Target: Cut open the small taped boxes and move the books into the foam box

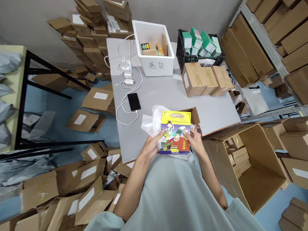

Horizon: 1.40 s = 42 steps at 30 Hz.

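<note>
Between my two hands is a brightly coloured book or flat box (175, 133), with a yellow top and cartoon figures on a purple cover. My left hand (152, 145) grips its left edge, thumb on the cover. On the opposite edge my right hand (194, 141) holds it the same way. White wrapping (154, 120), thin and crumpled, sticks out behind its left side. Partly hidden behind it, on the right, lies an open cardboard box (195, 116) at the table's front edge.
On the grey table (158, 91) are a phone (134, 102) with white cables, a power strip (128, 68), a white foam bin (157, 66), a black crate (183, 56) of green boxes and brown cartons (196, 80). A large open carton (262, 189) stands right; boxes litter the floor left.
</note>
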{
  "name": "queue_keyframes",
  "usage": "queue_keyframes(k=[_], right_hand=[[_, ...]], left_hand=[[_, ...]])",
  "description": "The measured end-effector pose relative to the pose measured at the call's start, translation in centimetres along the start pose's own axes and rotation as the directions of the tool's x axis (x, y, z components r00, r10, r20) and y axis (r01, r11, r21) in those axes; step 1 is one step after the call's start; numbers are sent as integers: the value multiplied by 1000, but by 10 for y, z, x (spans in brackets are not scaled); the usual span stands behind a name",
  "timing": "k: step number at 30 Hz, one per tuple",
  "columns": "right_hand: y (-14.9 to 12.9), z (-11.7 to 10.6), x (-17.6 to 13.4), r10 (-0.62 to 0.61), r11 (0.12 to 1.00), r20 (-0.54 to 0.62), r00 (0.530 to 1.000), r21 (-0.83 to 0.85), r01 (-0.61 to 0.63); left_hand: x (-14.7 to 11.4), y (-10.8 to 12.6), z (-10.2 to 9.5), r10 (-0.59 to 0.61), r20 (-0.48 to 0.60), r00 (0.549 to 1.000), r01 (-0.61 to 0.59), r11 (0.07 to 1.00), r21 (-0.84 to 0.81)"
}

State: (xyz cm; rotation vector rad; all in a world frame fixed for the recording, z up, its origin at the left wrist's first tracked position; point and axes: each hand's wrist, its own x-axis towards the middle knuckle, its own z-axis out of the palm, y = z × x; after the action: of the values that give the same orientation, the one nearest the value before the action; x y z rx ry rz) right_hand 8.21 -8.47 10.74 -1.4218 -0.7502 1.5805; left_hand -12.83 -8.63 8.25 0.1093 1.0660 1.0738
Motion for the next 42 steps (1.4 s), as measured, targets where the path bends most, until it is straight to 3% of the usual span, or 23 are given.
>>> queue_keyframes(k=[6,10,15,20,24,26,28,31,34,37,40,42], right_hand=[[-1,1,-6,56,982,47,997,179,-63],[-11,-13,-8,-16,982,-70,997,185,29],[-22,-44,-15,-75,996,-213,974,40,86],[-14,-41,-21,-52,998,-166,985,14,56],[-6,-20,-23,27,995,-95,995,101,-17],[-4,-14,-23,35,993,-74,997,115,-27],[-3,-11,-23,23,993,-66,998,115,-15],[-2,-12,-22,35,994,-51,998,107,-29],[-1,-16,-22,49,993,-37,998,107,-45],[0,-25,-21,11,995,-72,997,105,-3],[-2,-38,-21,-34,993,-188,981,101,54],[-6,-50,-22,-58,992,-285,957,90,87]], left_hand=[[3,-2,-3,-48,-14,999,47,998,-36],[4,9,-7,106,-79,991,-111,992,-59],[-4,40,-6,279,-94,956,-286,955,-74],[-7,39,10,214,-56,975,-216,976,-40],[-2,18,17,128,-28,991,-119,968,221],[0,9,17,222,23,975,-211,880,426],[1,4,16,358,99,928,-342,718,606],[2,3,13,443,196,875,-426,509,748],[4,2,9,326,263,908,-400,488,776],[14,0,4,316,202,927,-328,422,845],[34,-1,2,464,133,876,-259,219,941],[52,0,4,522,225,823,-296,57,953]])
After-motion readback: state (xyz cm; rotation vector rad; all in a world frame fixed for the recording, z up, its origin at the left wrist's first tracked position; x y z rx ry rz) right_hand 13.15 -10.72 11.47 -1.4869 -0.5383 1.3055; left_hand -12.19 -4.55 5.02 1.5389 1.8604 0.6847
